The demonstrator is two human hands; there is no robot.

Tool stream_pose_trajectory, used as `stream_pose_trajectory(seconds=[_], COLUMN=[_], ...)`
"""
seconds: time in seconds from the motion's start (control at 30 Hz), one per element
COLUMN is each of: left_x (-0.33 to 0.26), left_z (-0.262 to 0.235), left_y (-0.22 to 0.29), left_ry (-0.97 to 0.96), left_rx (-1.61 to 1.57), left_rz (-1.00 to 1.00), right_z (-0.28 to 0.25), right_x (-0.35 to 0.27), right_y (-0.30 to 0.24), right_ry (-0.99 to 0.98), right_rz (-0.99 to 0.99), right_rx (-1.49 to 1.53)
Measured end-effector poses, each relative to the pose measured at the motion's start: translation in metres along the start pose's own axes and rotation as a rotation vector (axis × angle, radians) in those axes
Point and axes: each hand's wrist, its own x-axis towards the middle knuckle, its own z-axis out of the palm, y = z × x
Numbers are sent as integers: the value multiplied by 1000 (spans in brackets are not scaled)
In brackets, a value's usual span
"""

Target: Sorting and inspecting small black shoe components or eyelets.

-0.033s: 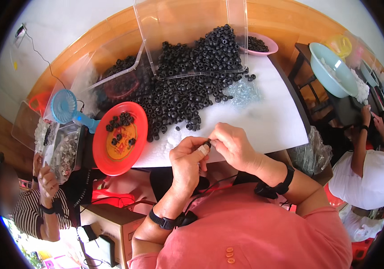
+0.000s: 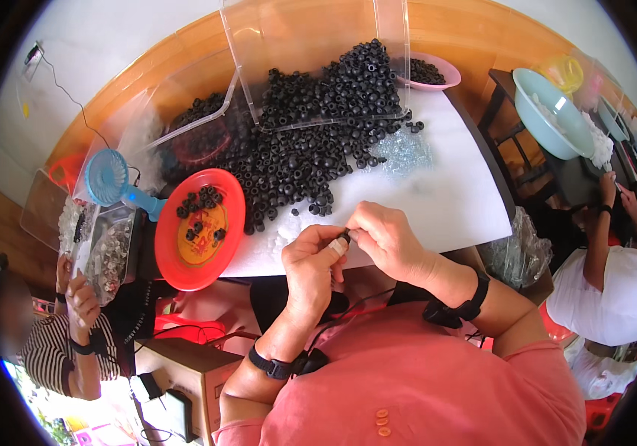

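Wood-panelled wall with a white upper half is running behind a white table (image 2: pixel 452 201), and pretty much everything is sitting relative to the big heap of black rubber rings (image 2: pixel 300 160) spilling across the middle of it. Behind the heap, a clear plastic bin (image 2: pixel 311 44) is tipping forward with more rings pouring out of it, and a pink bowl (image 2: pixel 437 70) with a few more is sitting just to the right of that. Just right of the heap, a small scatter of clear little parts (image 2: pixel 400 152) is lying on the table. Left of the heap, a red plate (image 2: pixel 199 230) is holding only a dozen or so rings, with a blue handheld fan (image 2: pixel 110 178) lying beyond it.

Below the heap, at the near table edge, both hands are meeting. The left hand (image 2: pixel 311 271) is curling closed, thumb and fingers pinching a single small black ring (image 2: pixel 345 238), and the right hand (image 2: pixel 389 241) is closing its fingertips on the same piece from the other side, like it's pressing something into it; can't tell exactly what.

Progress-wise I'd say it's early going: the plate is barely filling up and the heap is looking huge.

Other people are working too, one in stripes at far left, one in white at far right.
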Motion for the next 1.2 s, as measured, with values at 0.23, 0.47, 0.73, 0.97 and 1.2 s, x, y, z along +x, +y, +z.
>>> stream_pose_trajectory(seconds=[0.23,0.47,0.73,0.97,1.2], left_x=[1,0,-5,-11,-7], left_z=[2,1,2,9,-7], left_y=[4,10,12,19,19], left_ry=[1,-4,-22,13,-140], left_rx=[-5,-60,-72,-93,94], left_rz=[-14,-68,-47,-90,-95], right_z=[-6,-7,-6,12,3], right_x=[1,3,1,-1,-1], right_y=[8,-2,-14,-9,-8], right_ry=[-32,-42,-16,201,105], right_rz=[-74,-182,-181,-197,-225], right_rx=[0,-202,-185,-314,-229])
